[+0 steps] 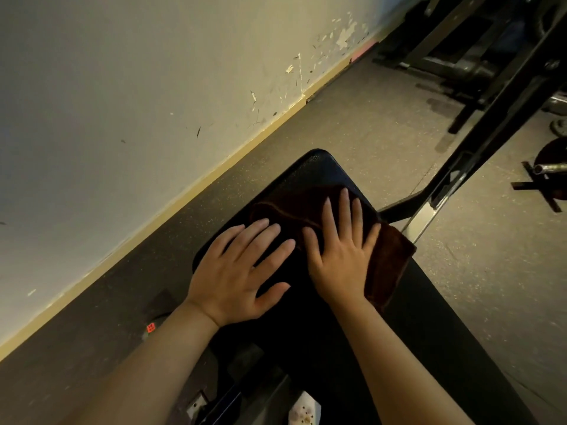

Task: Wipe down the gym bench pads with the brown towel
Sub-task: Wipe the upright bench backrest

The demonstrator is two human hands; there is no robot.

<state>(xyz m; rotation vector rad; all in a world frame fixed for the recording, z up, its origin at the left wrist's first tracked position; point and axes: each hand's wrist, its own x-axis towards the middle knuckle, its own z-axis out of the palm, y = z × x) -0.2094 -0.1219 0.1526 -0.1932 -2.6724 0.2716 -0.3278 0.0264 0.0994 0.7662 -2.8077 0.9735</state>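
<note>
Head view, looking down on a black bench pad (319, 167) that runs away from the camera toward a rounded far end. Brown towel (389, 262) lies flat across the pad near that far end, 1 corner hanging past the pad's right edge. Right hand (340, 256) rests palm-down on the towel, fingers straight and spread, fingertips pointing to the pad's far end. Left hand (236, 271) lies flat just beside it toward the pad's left edge, fingers straight and slightly fanned, thumb out; fingertips reach the towel's near-left part, but whether the palm sits on towel or bare pad cannot be told in the dark. The 2 hands sit close together, the left fingertips almost at the right thumb. Neither hand curls round the cloth. Beyond the pad's left edge: dark speckled floor (122, 302), then a pale wall (122, 102) with chipped paint and a yellowish baseboard. Past the right edge: black machine frames (491, 118) on the floor.
</note>
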